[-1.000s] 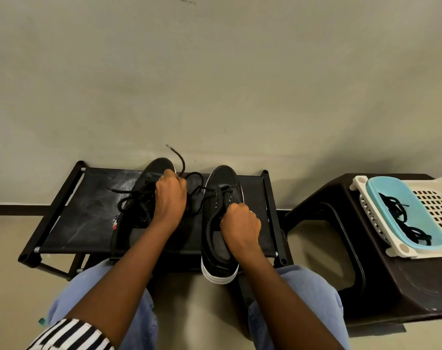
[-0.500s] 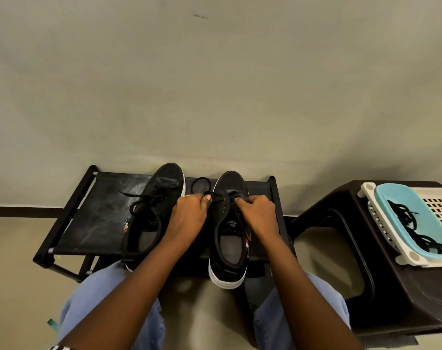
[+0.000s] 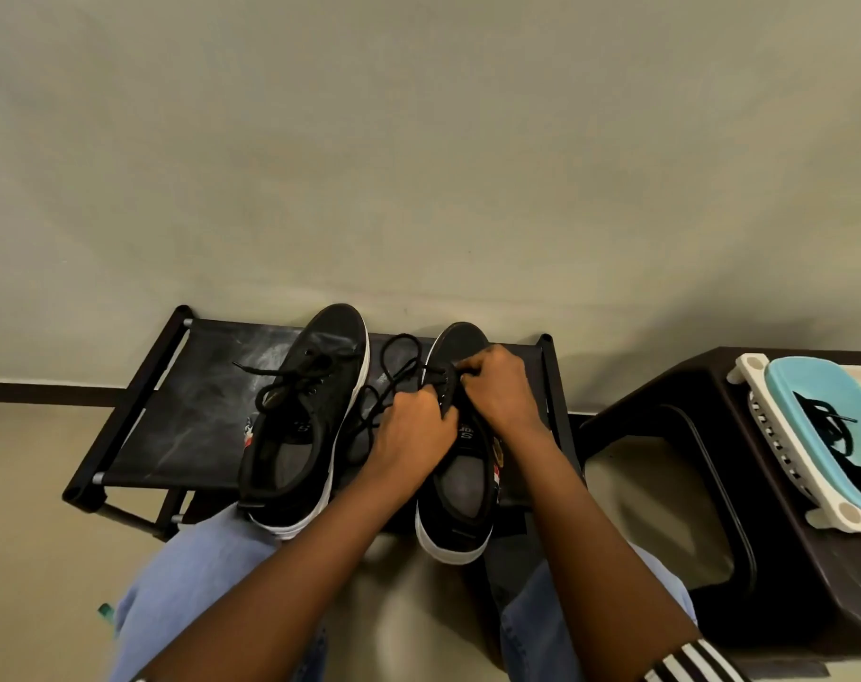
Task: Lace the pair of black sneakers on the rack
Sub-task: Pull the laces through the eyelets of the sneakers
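- Both hands are bunched over the right black canvas sneaker with a white sole [image 3: 455, 479]: the left hand [image 3: 414, 428] curls its fingers round the black lace [image 3: 399, 371], and the right hand [image 3: 500, 393] pinches the lace at the eyelets.
- Half a second back the left hand sat just left of this shoe; now it lies on the tongue, and the lace loops higher.
- Black fabric-topped shoe rack [image 3: 187, 411] carries both shoes, long axes running away from the person, toes to the wall, heels overhanging the near edge.
- Left black sneaker [image 3: 305, 420] lies alongside, its lace loose, toe angled slightly right.
- Dark brown plastic stool [image 3: 689, 435] at right holds a white and light-blue basket [image 3: 787, 401] with spare black laces [image 3: 842, 445].
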